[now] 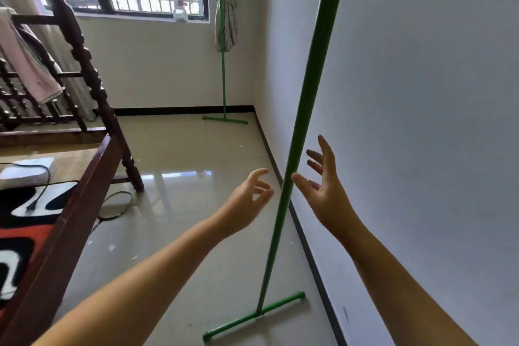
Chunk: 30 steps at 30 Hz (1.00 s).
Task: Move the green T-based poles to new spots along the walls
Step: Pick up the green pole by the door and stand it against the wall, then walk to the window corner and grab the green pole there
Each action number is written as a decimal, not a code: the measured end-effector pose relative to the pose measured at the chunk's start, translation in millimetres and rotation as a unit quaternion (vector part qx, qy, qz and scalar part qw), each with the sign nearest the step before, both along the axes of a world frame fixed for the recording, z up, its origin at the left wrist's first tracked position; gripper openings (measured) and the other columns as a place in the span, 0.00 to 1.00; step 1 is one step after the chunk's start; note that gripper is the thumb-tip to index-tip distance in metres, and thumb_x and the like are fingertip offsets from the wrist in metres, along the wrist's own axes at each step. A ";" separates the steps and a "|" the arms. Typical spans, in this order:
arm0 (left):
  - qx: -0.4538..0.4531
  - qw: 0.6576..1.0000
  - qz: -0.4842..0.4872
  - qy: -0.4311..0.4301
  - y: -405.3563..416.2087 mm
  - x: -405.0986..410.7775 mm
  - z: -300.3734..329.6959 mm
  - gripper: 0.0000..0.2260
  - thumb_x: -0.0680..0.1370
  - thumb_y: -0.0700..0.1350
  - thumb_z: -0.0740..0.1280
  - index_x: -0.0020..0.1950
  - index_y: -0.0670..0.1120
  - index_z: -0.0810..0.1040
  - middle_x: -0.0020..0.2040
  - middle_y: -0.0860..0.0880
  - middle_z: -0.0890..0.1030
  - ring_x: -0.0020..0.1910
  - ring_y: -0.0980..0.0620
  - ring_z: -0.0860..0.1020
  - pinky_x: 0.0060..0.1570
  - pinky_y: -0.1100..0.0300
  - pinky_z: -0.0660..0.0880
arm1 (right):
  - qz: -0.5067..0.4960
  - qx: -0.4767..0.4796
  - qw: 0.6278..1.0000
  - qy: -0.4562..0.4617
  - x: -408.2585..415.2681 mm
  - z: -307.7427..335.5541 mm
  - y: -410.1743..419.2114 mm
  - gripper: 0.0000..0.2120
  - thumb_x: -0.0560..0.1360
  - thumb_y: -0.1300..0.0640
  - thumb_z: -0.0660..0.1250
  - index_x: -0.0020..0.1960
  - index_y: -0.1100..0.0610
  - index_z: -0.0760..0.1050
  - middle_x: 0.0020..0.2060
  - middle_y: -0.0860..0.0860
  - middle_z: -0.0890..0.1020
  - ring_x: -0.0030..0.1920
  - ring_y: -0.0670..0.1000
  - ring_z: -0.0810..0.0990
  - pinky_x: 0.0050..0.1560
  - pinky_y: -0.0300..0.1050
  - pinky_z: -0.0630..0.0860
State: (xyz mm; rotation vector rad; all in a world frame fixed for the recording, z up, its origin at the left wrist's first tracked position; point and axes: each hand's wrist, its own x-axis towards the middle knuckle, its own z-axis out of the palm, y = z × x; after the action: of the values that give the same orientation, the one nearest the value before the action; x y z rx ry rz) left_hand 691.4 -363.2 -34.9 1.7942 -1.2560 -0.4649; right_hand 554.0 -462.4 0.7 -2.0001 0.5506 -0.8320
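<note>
A tall green pole (307,104) stands close to the right wall, its T-shaped foot (254,316) flat on the tiled floor. My left hand (247,201) hovers just left of the shaft with fingers loosely curled, not touching it. My right hand (323,182) is spread wide on the shaft's right side, thumb tip near the pole, holding nothing. A second green T-based pole (223,64) stands in the far corner under the window, with a knotted curtain (226,14) behind it.
A dark wooden bed frame (84,182) with a turned post fills the left side, with a patterned cover and a white device with a black cable on it. Another cable loops on the floor by the bed leg. Black skirting runs along both walls.
</note>
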 end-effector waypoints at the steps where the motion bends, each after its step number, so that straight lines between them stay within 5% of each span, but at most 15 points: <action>1: 0.000 1.000 0.008 -0.004 21.0 1.2 -9.0 0.20 0.77 0.43 0.62 0.68 0.46 0.62 0.53 0.48 0.76 0.51 0.56 0.76 0.50 0.72 0.73 | 0.018 0.008 1.000 0.018 -12.0 -17.7 14.3 0.36 0.71 0.45 0.64 0.71 0.41 0.46 0.72 0.49 0.62 0.68 0.45 0.64 0.64 0.42 0.67; 5: 0.020 0.998 0.044 0.047 111.9 -2.6 -48.3 0.13 0.77 0.48 0.60 0.60 0.59 0.65 0.51 0.49 0.80 0.50 0.55 0.79 0.52 0.63 0.76 | 0.088 0.062 0.988 0.109 -52.0 -83.3 72.8 0.36 0.66 0.33 0.61 0.69 0.32 0.47 0.71 0.39 0.61 0.67 0.36 0.64 0.59 0.32 0.66; 9: 0.034 0.985 0.126 0.117 202.9 -21.5 -77.2 0.13 0.70 0.62 0.60 0.54 0.69 0.67 0.44 0.54 0.81 0.48 0.60 0.80 0.48 0.71 0.75 | 0.093 0.142 0.973 0.154 -80.2 -128.3 115.7 0.32 0.66 0.37 0.62 0.66 0.29 0.52 0.66 0.31 0.66 0.65 0.34 0.67 0.54 0.29 0.70; 13: 0.075 0.967 0.195 0.149 266.3 -39.1 -103.9 0.19 0.65 0.73 0.56 0.54 0.71 0.68 0.50 0.61 0.79 0.48 0.61 0.79 0.49 0.72 0.74 | 0.083 0.202 0.954 0.205 -88.9 -155.2 144.0 0.29 0.70 0.41 0.65 0.65 0.30 0.55 0.64 0.35 0.68 0.62 0.34 0.70 0.51 0.26 0.71; 20: 0.057 0.924 0.313 0.211 297.2 -10.1 -134.9 0.12 0.67 0.58 0.62 0.49 0.71 0.72 0.48 0.59 0.81 0.46 0.59 0.80 0.48 0.64 0.76 | 0.030 0.264 0.935 0.237 -29.6 -167.1 164.7 0.24 0.68 0.48 0.62 0.60 0.32 0.58 0.59 0.37 0.73 0.56 0.33 0.73 0.47 0.33 0.72; 24: 0.068 0.929 0.306 0.196 313.9 68.6 -135.6 0.15 0.68 0.53 0.63 0.48 0.73 0.71 0.48 0.61 0.80 0.46 0.60 0.80 0.45 0.74 0.73 | 0.006 0.278 0.933 0.226 46.7 -176.4 183.5 0.24 0.73 0.56 0.64 0.59 0.33 0.61 0.58 0.40 0.75 0.54 0.36 0.75 0.48 0.37 0.73; 30: 0.058 0.920 0.343 0.180 352.3 203.6 -118.1 0.13 0.66 0.58 0.62 0.49 0.72 0.71 0.49 0.60 0.80 0.46 0.61 0.80 0.46 0.76 0.72 | -0.001 0.290 0.934 0.208 184.2 -175.1 223.1 0.24 0.72 0.60 0.65 0.59 0.36 0.64 0.56 0.40 0.76 0.52 0.36 0.77 0.46 0.27 0.74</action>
State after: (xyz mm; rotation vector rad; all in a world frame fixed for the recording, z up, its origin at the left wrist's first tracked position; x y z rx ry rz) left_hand 895.0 -10.9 -153.0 1.9914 -0.3070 -0.4354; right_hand 738.2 -239.3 -174.4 -1.6101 0.9191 -0.1897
